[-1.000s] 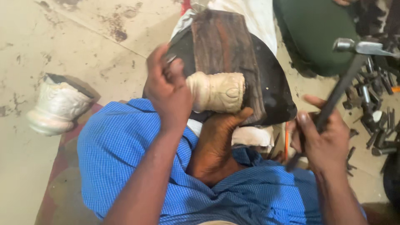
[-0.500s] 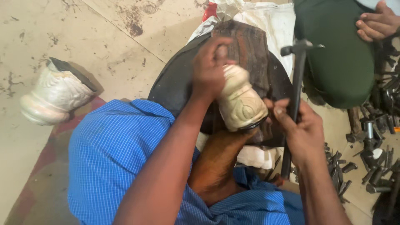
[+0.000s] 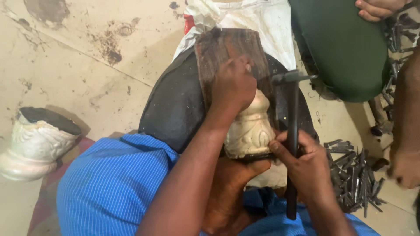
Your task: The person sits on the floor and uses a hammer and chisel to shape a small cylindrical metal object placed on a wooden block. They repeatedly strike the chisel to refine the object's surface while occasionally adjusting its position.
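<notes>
Carving [image 3: 249, 131] on board [image 3: 227, 48], hammer [image 3: 292, 131] right.

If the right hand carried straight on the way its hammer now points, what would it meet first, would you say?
Probably the dark wooden board: the right hand aims its hammer up-frame beside the pale carving, though depth is unclear.

Top of the pale carving [image 3: 249, 131] behind the left hand [image 3: 232, 85]

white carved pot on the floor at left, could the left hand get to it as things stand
Probably not right away: the left hand is gripping the pale carving, and the white carved pot sits well aside, though nothing blocks the way.
</notes>
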